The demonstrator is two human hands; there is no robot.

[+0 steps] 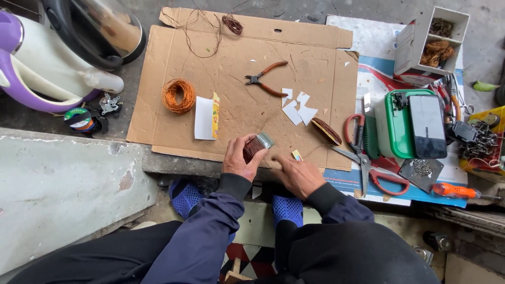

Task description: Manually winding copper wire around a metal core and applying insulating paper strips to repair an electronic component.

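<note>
Lower centre: 2 hands at cardboard (236, 105) edge.
Left hand (238, 160) grips wound coil (256, 146), fingers closed around it. Right hand (298, 175) rests flat, fingers loosely extended, just below small yellow piece (297, 154). Pliers (265, 79) upper centre; scissors (363, 158) at right.

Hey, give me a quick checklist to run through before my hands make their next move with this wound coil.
1. Left hand grips wound coil: ok.
2. Right hand free, resting on cardboard sheet: ok.
3. Pliers lying on the sheet, unobstructed: ok.
4. Scissors lying beside the right hand: ok.
5. Orange wire coil lying apart from other things: ok.
6. Wire running from the wound coil taut or slack: cannot tell.
</note>
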